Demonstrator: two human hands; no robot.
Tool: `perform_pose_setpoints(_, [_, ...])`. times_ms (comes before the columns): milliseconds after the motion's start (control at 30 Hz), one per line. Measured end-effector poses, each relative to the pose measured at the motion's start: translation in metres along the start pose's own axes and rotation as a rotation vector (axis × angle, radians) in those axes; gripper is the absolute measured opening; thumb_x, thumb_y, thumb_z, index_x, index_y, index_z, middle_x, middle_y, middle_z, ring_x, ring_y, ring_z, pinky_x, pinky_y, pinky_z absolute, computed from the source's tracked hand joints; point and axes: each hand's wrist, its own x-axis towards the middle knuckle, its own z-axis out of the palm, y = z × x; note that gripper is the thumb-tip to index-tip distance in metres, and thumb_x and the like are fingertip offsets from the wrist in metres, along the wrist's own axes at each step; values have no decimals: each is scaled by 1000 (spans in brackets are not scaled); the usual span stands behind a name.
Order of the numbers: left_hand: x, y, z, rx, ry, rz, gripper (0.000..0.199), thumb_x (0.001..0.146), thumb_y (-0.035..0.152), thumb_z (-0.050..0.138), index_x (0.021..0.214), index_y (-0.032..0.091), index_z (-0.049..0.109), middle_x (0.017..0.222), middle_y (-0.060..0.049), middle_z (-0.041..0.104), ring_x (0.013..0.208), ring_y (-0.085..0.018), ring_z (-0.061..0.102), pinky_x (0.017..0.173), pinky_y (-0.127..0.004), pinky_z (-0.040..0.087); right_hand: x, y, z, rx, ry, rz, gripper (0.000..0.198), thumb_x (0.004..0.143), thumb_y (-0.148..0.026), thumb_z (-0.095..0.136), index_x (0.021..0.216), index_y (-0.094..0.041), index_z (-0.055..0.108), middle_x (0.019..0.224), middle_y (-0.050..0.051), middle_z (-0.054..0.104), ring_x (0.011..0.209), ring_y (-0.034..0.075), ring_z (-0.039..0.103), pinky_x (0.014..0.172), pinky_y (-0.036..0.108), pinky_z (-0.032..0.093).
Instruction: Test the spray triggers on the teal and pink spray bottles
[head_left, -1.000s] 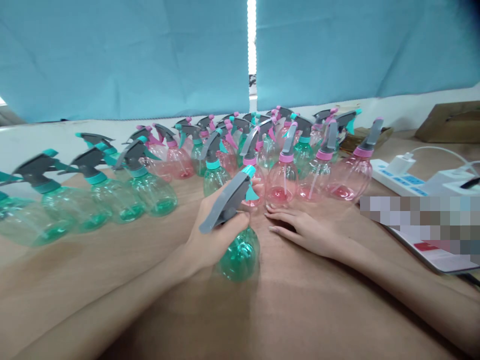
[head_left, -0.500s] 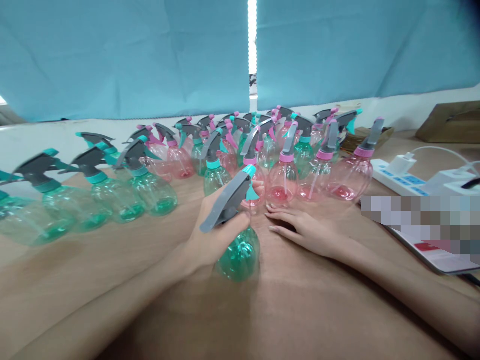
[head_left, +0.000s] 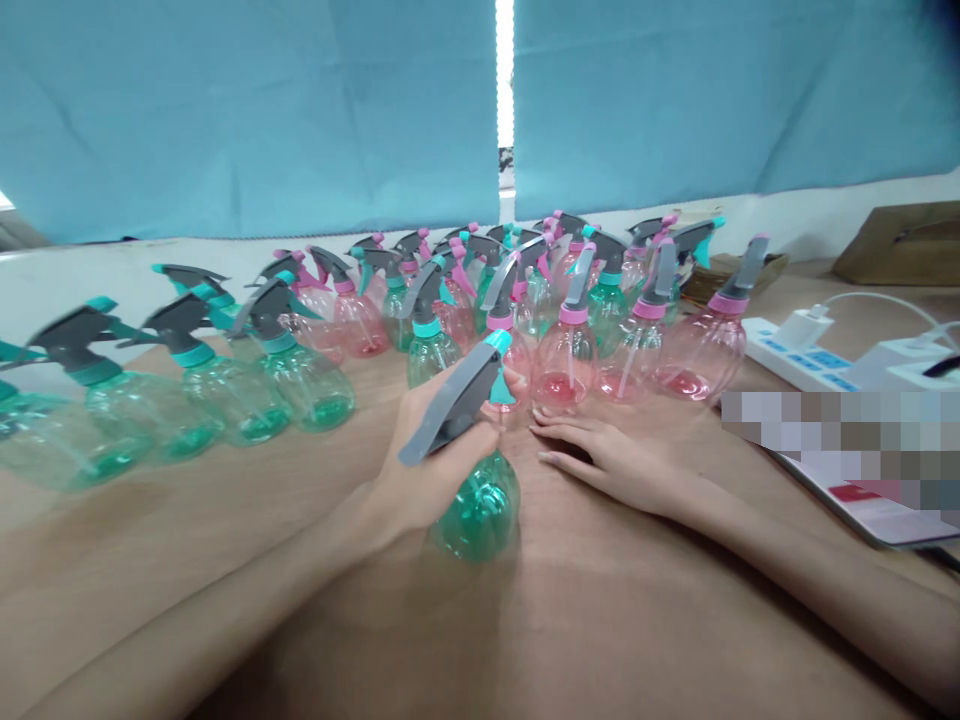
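Observation:
My left hand (head_left: 427, 460) is closed round the neck of a green spray bottle (head_left: 480, 515) with a grey and turquoise trigger head, at the middle of the view. The bottle is upright, and my fingers hide its collar. Flat on the table lies my right hand (head_left: 600, 455), fingers stretched out and holding nothing. Its fingertips are close to the base of a pink spray bottle (head_left: 564, 365); I cannot tell whether they touch. Just beyond my left hand stand another green spray bottle (head_left: 431, 350) and a second pink one (head_left: 511, 365), both partly hidden.
Several green spray bottles (head_left: 311, 390) stand at the left, and more pink and green ones fill the back. At the right are a white power strip (head_left: 795, 355) with plugs, a tablet-like device (head_left: 892, 510), partly blurred, and a brown paper packet (head_left: 907, 245).

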Motion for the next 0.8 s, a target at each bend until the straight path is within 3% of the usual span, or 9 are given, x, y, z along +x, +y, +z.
perform_pose_setpoints(100, [0,1,0,-21,-13,-12,10,72,21,54,82,21,52,61,4,42,61,-16,50,52,-28,36,0,0,1,15,16,-3,44,94,-45,42,133,-26,51,135,5,56,125,26,50,105,49,39])
perform_pose_setpoints(367, [0,-4,-2,57,-33,19,7,75,21,52,82,21,54,71,2,55,58,-12,48,51,-26,37,0,-1,0,8,13,-7,44,95,-44,42,133,-25,52,136,5,55,126,26,48,105,48,39])
perform_pose_setpoints(533, [0,-4,-3,43,-47,57,8,77,19,50,83,21,55,76,1,54,61,-13,50,55,-26,43,0,0,-1,-1,2,-2,44,95,-45,41,133,-26,52,136,5,54,125,26,49,106,48,39])
perform_pose_setpoints(800, [2,-3,-3,56,-56,51,5,76,20,50,80,21,51,74,2,52,61,-13,50,55,-27,41,0,0,0,-13,-11,1,46,96,-45,39,134,-22,50,138,5,52,127,25,47,107,46,37])
